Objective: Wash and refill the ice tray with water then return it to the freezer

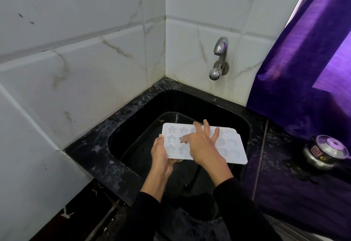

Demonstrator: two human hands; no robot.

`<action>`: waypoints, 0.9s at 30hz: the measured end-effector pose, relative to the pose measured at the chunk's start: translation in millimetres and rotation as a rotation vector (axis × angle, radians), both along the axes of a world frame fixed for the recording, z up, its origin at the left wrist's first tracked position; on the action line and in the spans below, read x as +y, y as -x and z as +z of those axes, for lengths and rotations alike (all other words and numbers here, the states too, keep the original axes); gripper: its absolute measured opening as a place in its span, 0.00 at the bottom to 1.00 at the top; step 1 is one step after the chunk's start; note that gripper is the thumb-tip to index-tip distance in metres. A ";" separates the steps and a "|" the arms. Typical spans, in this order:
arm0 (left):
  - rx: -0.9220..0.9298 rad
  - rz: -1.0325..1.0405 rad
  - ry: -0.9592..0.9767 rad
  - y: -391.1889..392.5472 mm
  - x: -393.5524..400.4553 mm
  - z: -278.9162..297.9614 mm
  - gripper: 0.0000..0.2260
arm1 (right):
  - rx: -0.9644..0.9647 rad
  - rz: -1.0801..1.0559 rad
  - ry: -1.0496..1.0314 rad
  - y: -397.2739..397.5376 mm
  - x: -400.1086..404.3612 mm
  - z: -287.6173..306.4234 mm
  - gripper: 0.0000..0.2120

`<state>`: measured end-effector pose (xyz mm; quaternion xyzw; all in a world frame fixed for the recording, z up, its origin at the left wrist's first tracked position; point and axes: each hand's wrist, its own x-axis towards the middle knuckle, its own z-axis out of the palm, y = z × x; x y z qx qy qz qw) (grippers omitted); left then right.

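Observation:
A white plastic ice tray (pixel 231 148) with star-shaped and rounded moulds is held level over the black sink (pixel 224 105). My left hand (pixel 161 153) grips the tray's left end, thumb along its edge and fingers underneath. My right hand (pixel 202 143) lies on top of the tray with spread fingers, the thumb pressing into one of the middle moulds. A chrome tap (pixel 219 58) juts from the tiled wall above the sink; no water runs from it.
White marble-look tiles line both walls of the corner. A wet black stone counter (pixel 98 145) rims the sink. To the right hangs a purple curtain (pixel 303 60), and a steel pot with a lid (pixel 326 151) stands on the counter below it.

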<state>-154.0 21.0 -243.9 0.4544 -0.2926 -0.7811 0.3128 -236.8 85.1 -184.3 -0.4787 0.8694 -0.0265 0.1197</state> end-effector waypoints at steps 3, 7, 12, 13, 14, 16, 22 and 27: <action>0.007 0.003 -0.003 0.4 -0.7 0.8 0.17 | 0.011 -0.001 -0.010 -2.3 -1.9 1.8 0.30; 0.010 0.008 -0.007 -0.2 -1.4 -0.1 0.17 | 0.025 0.014 -0.012 -4.1 -1.0 1.3 0.29; 0.009 -0.003 -0.006 1.4 -0.5 -0.5 0.17 | 0.026 0.003 -0.004 -2.8 -0.8 2.9 0.29; 0.010 -0.002 -0.005 1.4 -0.5 -0.5 0.17 | 0.030 0.006 -0.005 -3.3 -0.7 3.0 0.28; 0.009 -0.001 -0.005 1.4 -0.5 -1.0 0.17 | 0.034 0.009 -0.006 -3.7 -0.7 2.4 0.28; 0.005 0.004 -0.010 1.2 -0.5 -2.7 0.17 | 0.032 0.013 -0.010 -4.0 -0.6 1.0 0.28; 0.001 -0.004 -0.006 1.3 -1.5 -3.6 0.17 | 0.008 -0.005 0.036 -3.0 -1.5 -3.1 0.28; 0.015 0.000 0.000 0.5 -2.1 -4.5 0.18 | -0.008 0.057 0.120 -8.0 -6.5 -4.5 0.29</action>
